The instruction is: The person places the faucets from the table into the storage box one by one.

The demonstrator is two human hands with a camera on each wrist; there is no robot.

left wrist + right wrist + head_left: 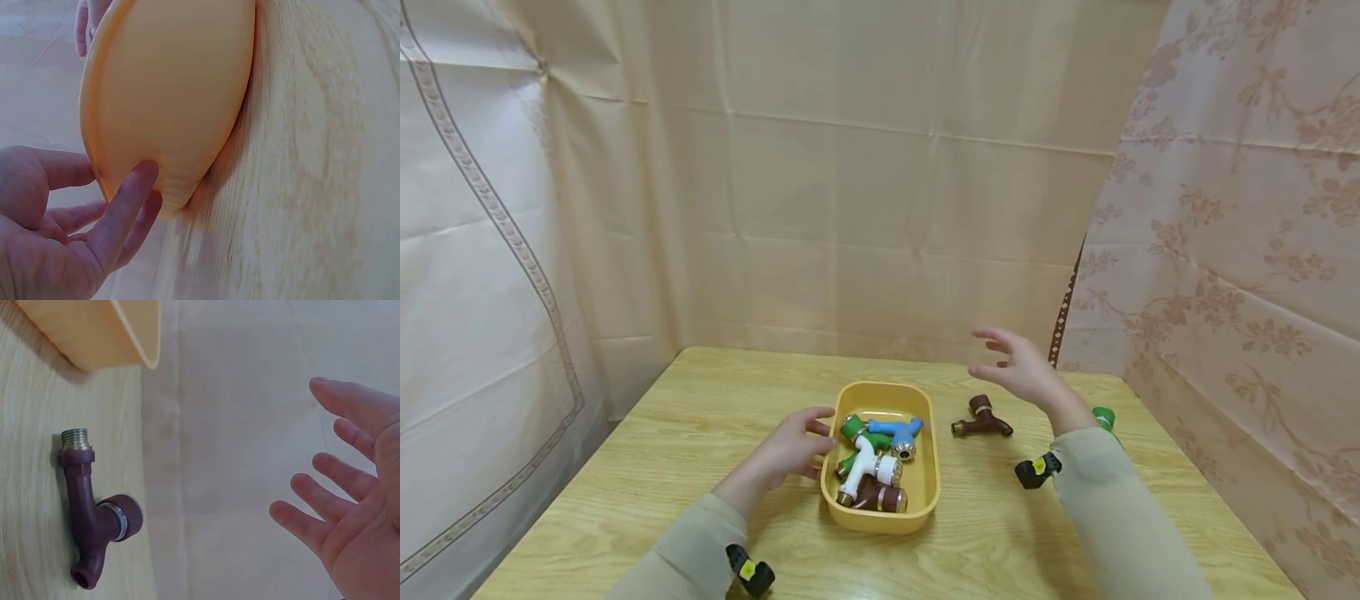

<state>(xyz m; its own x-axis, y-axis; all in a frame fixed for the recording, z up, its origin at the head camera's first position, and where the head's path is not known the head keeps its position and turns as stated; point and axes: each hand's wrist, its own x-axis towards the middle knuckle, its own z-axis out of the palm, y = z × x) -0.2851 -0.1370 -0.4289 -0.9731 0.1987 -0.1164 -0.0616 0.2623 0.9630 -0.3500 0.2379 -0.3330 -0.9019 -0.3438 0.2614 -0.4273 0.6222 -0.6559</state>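
A yellow plastic tub [880,523] holds several plastic taps: a blue tap [897,428], a white tap [863,468], green ones and a brown one. At the tub's left side is my left hand [793,446], its fairly straight fingers touching the outer wall in the left wrist view. My right hand [1018,371] hovers in the air right of the tub, fingers spread and holding nothing. Below it on the table lies a dark brown tap [90,512] with a metal threaded end.
A green tap [1103,417] lies farther right on the wooden table [700,417], partly hidden by the right sleeve. Beige curtains [887,208] hang behind the table, with a flowered curtain [1247,250] on the right. Each wrist carries a small black camera.
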